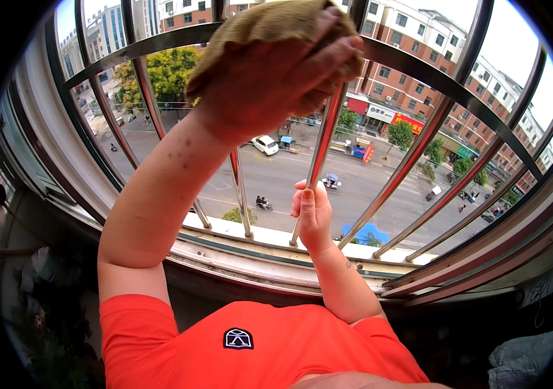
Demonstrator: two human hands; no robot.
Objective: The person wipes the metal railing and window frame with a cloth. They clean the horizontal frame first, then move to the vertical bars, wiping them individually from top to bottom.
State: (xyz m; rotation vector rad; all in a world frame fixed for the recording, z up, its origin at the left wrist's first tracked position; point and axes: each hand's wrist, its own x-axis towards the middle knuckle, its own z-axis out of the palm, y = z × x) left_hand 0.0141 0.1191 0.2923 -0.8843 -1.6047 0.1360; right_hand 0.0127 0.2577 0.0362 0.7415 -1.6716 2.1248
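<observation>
My left hand (260, 84) is raised high and presses a brown cloth (250, 29) against the metal window bars. Its fingers bend over the cloth near the horizontal rail (412, 70), and the cloth covers part of that rail and the bar tops there. Lower down, my right hand (314, 217) is closed around one shiny vertical bar (328, 133), with the thumb lying along it.
The window frame's sill track (244, 256) runs below the bars. A sliding window edge (464, 266) stands at right. Beyond the bars, far below, lie a street with a white car (264, 144), trees (166, 74) and brick buildings. A pale plastic bag (529, 356) sits at lower right.
</observation>
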